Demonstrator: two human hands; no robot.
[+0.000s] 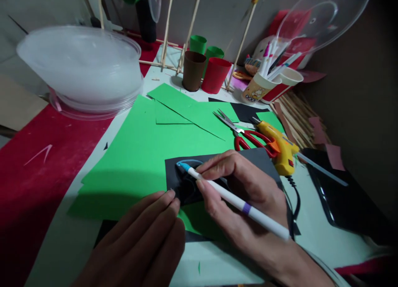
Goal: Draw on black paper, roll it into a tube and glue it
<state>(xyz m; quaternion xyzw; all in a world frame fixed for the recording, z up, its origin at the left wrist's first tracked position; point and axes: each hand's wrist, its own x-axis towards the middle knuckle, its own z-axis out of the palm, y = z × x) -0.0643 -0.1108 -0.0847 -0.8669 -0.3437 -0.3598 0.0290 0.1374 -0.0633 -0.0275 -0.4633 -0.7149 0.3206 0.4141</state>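
Two hands crowd the foreground: the left hand [143,237] lies flattish, fingers together and almost straight, gripping nothing that shows, while the right hand [256,185] is curled into a writing pinch. Underneath spread the overlapping green sheets [133,142], loose by the look of it, so a heavy lean could slide them. On top sits the black card [178,181], left fingertips at its near-left corner; press too lightly there and it could swivel, skewing the outline. Over to the right, yellow glue gun [281,146], its cord [296,200] just beside the right wrist: one snag could drag it; whether it's hot, can't tell. Red-handled scissors [239,130] lie right up by it, blades parted, and a careless reach risks a nick. Now the white marker [231,195], held between right thumb and fingers, blue tip down beside a pale curved line [190,160], which could smear if wet and brushed.
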